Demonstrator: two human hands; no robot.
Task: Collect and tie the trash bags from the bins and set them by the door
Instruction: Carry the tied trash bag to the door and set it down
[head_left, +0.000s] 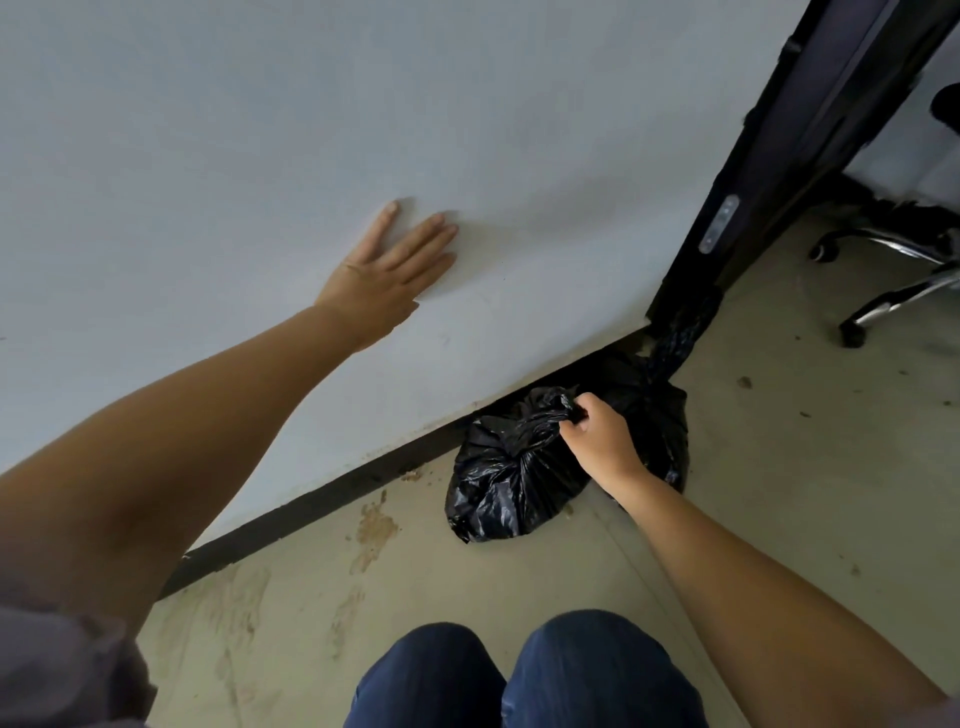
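A tied black trash bag (506, 486) sits on the floor against the foot of the white wall. My right hand (597, 436) grips the bag's knotted top, fingers curled round the bunched plastic. Behind it, closer to the black door frame (769, 171), stands a second black trash bag (657, 410) with its twisted neck pointing up toward the frame. My left hand (387, 275) presses flat against the white wall (208, 156), fingers straight and spread, well apart from both bags.
A black skirting strip (322, 499) runs along the wall's base. The concrete floor (779, 441) is stained with mud marks. The chrome wheeled base of an office chair (893, 280) stands beyond the doorway at right. My knees in dark jeans (519, 675) are at the bottom.
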